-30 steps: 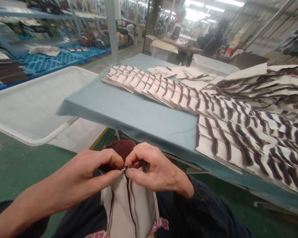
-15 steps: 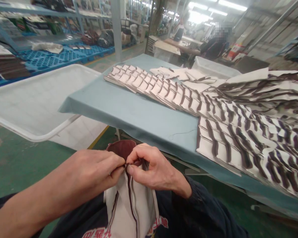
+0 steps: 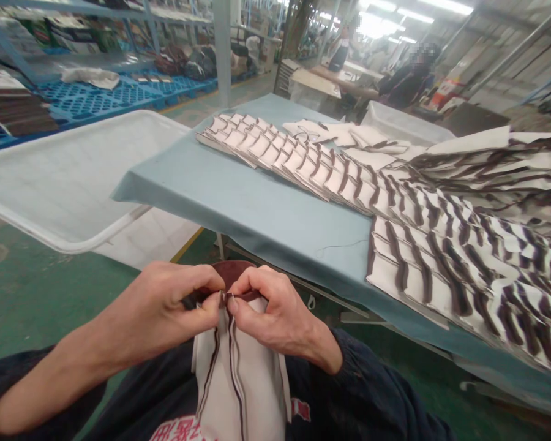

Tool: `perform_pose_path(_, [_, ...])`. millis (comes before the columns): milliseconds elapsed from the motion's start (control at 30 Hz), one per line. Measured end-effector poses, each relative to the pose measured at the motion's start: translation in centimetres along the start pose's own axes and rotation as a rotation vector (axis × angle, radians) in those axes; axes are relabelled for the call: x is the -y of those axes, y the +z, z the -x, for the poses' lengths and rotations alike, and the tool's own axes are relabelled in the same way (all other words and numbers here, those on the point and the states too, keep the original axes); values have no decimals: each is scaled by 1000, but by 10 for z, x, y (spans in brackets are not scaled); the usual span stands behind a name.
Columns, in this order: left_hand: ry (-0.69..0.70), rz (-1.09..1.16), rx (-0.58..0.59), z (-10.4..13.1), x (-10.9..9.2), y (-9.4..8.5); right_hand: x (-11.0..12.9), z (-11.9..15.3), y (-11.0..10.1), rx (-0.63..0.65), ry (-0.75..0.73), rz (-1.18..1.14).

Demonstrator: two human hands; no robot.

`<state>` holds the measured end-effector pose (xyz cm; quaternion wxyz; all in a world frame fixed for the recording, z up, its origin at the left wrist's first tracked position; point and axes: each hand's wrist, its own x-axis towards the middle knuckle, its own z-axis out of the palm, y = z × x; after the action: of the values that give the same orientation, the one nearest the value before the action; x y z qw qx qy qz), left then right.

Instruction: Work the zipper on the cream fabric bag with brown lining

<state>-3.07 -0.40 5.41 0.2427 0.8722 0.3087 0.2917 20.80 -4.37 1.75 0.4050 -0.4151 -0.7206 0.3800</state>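
1. Far left, a white tub (image 3: 73,165) stands on the floor, well apart from the work
2. Left hand (image 3: 177,303): thumb and forefinger tips are pressed together, pinching the top edge of the cloth; for good control, they would best stay close to the seam
3. Cloth (image 3: 259,376): a cream piece with dark stripes and a brown back part, upright over the lap, before the table's near edge; the seam probably sits truest if its edges stay level and untwisted
4. Right hand (image 3: 275,315): thumb and forefinger are clamped on the same edge, just beside the left fingertips; a light, even pull seems better than a tug; the detail between the thumbs is too small to tell
5. Right, a blue table (image 3: 312,229) bears a loose thread (image 3: 342,246) and overlapping rows of cream-and-brown pieces (image 3: 406,278)
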Motion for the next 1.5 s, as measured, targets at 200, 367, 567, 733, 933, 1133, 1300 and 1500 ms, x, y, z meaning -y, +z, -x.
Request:
perform_pose_path(200, [-267,323,177,5,13,-4,4,0,-1,112,152,-288])
perform_pose_path(367, [-291,455,225,8,12,-4,9,-2,1,128,273,-416])
perform_pose_path(567, [-382,565,225,7,9,-4,9,-5,2,142,313,-418])
perform_pose_path(733, [-495,669,241,2,17,3,4,-5,1,108,255,-291])
perform_pose_path(933, [-655,724,247,11,25,10,-9,-3,-2,-61,-171,143])
perform_pose_path(1133, [-708,695,204,15,24,18,-16,-4,-14,-43,-333,411])
perform_pose_path(1300, [-690,701,236,3,7,10,-7,-8,-20,38,-379,455])
perform_pose_path(1500, [-509,594,159,3,1,3,14,-5,-11,-39,-114,389])
